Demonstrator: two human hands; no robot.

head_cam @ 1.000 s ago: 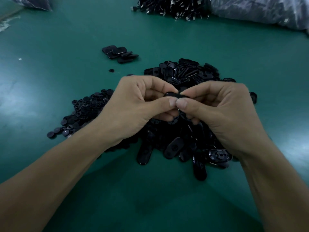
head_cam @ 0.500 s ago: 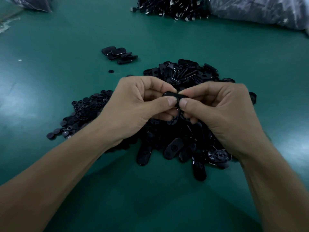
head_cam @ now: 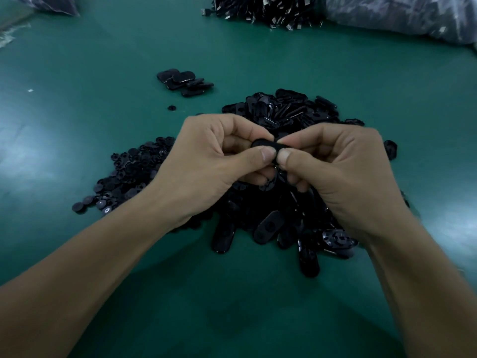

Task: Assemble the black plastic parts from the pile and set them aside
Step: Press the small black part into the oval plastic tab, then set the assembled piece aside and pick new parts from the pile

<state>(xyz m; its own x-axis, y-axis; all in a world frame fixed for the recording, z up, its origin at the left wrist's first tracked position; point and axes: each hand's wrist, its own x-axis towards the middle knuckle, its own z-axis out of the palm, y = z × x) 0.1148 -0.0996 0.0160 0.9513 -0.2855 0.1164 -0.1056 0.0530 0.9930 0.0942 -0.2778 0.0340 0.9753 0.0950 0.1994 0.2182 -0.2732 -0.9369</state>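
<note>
A black oblong plastic part (head_cam: 268, 144) is pinched between both my hands above the pile. My left hand (head_cam: 214, 161) grips its left end with thumb and curled fingers; my right hand (head_cam: 335, 169) grips its right end the same way, and the two thumb tips almost touch. Most of the part is hidden by my fingers. Beneath them lies the big pile of black oblong parts (head_cam: 278, 223). To its left spreads a pile of small round black parts (head_cam: 129, 177). A small set-aside group of black parts (head_cam: 184, 82) lies further back on the green table (head_cam: 77, 99).
One loose round piece (head_cam: 171, 108) lies near the set-aside group. At the far edge sits another heap of black parts (head_cam: 263, 9), with a grey plastic bag (head_cam: 402, 16) at the back right and another bag (head_cam: 51, 2) at the back left.
Both hands keep pinching the part in almost the same spot; the thumbs have shifted only slightly on it.
</note>
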